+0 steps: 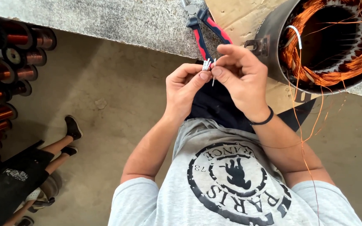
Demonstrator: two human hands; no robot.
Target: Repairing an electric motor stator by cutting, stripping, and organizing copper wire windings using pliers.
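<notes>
Just off the near edge of the grey stone workbench (118,19), the left hand (185,86) and right hand (241,73) both pinch a small bundle of thin white sleeving pieces (207,65) at fingertip. They look light, limp and easily dropped. Red-and-blue pliers (204,29) lie just beyond; a copper-wound motor stator (327,42) trails fine wire (302,125) over the right forearm.

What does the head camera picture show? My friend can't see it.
Two hands, left hand and right hand, pinch small white pieces together. Red-and-blue pliers and a motor shell full of copper wire sit on the bench.
</notes>
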